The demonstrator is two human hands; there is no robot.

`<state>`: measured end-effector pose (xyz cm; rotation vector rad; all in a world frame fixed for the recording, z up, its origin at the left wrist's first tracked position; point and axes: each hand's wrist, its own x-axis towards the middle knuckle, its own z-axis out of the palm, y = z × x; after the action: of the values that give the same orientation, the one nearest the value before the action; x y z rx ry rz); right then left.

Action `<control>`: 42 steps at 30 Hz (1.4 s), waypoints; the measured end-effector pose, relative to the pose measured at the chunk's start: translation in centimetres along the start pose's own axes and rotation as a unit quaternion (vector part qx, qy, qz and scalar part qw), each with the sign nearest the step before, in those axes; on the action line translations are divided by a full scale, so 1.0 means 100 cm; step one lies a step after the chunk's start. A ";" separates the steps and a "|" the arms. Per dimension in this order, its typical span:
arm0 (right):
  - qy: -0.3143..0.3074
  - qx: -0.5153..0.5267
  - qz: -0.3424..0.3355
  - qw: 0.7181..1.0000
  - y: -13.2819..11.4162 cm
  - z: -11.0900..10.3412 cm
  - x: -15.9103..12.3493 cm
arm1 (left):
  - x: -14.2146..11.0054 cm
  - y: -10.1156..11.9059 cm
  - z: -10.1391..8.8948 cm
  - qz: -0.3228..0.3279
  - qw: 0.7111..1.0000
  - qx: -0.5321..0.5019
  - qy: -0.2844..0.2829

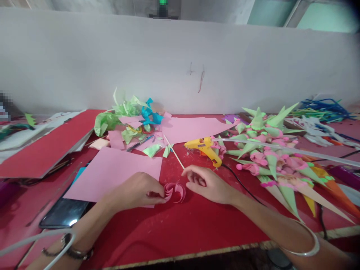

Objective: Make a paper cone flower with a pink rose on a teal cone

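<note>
Two small curled pink paper pieces (177, 193), cut into fringed strips, lie on the red tabletop between my hands. My left hand (142, 191) pinches the edge of the left-hand curl with thumb and forefinger. To their right, my right hand (206, 183) hovers low with loosely bent fingers, thumb and forefinger apart and nothing visible between them. A thin wooden stick (174, 152) slants away from its fingertips; whether they touch cannot be made out. Under my left wrist is a pink paper sheet (118, 172). A yellow glue gun (206, 148) lies beyond my right hand.
Finished pink-and-green paper flowers (270, 161) heap up at right. Green and blue paper scraps (126, 112) and another pink sheet (191, 127) lie at the back. A red board (53, 146) and a phone (64, 213) are at left. A white wall (180, 67) stands behind.
</note>
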<state>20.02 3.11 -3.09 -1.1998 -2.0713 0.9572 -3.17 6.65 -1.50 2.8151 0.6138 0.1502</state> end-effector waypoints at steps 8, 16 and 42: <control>-0.041 0.019 -0.015 0.999 -0.008 0.004 -0.003 | 0.001 0.003 0.001 0.012 1.000 0.013 0.005; -0.032 0.018 0.003 0.999 -0.005 0.007 -0.002 | 0.004 0.003 0.003 0.051 0.998 0.031 0.003; -0.011 0.040 -0.020 0.999 -0.011 0.006 -0.002 | 0.004 0.003 0.008 0.014 0.987 0.066 0.145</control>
<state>19.13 2.36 -2.54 -1.1070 -2.0459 1.0287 -2.56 6.38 -2.21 2.9550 0.6665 0.5532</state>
